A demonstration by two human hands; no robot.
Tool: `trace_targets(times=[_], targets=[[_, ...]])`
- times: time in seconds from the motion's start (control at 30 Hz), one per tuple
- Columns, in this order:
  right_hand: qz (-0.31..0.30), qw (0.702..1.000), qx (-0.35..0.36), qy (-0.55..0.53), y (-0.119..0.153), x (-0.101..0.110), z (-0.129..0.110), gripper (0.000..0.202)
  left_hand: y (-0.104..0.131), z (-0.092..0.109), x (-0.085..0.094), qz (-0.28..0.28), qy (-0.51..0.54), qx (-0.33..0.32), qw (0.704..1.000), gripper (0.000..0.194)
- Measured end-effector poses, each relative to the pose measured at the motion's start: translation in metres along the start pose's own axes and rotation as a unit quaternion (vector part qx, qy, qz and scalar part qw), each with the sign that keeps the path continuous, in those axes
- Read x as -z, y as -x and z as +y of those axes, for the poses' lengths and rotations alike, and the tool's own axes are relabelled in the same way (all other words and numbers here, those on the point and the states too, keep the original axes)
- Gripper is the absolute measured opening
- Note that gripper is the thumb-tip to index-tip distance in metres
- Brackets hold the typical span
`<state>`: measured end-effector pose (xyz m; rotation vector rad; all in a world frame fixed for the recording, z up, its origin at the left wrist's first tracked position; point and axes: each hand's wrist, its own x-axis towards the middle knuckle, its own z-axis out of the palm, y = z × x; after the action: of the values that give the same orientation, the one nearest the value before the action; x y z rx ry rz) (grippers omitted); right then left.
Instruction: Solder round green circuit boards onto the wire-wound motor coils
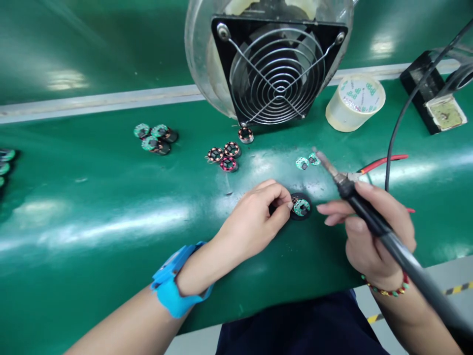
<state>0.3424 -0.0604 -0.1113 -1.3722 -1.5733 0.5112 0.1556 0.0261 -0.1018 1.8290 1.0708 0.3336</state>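
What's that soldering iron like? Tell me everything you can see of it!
The soldering iron is long and slim, with a black handle that looks like plastic, a metal collar and a narrow, greyish, blurry tip. The right hand holds it like a pen. It slants up and left from the picture's lower right corner, its tip appearing near two small green boards. I can't tell whether it touches them. Its back end is blurred.

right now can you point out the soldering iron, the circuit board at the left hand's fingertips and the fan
soldering iron (372,221), head view, on its black handle
circuit board (301,207), head view, on its upper face
fan (281,89), head view, middle of its wire guard
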Motion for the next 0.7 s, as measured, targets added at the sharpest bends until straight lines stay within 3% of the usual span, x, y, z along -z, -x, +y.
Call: trace_targets(times=[0.27,0.43,0.57,0.7], targets=[[-0.133,0.981,0.018,0.141,-0.009,-0.019,0.003,0.050,-0.001,-0.002,0.000,-0.011,0.003,-0.001,1.000,0.014],[-0.105,0.984,0.040,0.139,-0.007,-0.020,0.002,0.047,0.002,-0.006,0.003,-0.018,0.015,-0.031,0.999,0.008],[-0.090,0.990,0.059,0.092,-0.008,-0.016,0.001,0.053,0.001,-0.009,-0.004,-0.053,-0.041,-0.113,0.991,0.035],[-0.091,0.992,0.055,0.073,-0.008,-0.012,0.004,0.051,-0.004,-0.011,-0.010,-0.049,-0.073,-0.131,0.988,0.017]])
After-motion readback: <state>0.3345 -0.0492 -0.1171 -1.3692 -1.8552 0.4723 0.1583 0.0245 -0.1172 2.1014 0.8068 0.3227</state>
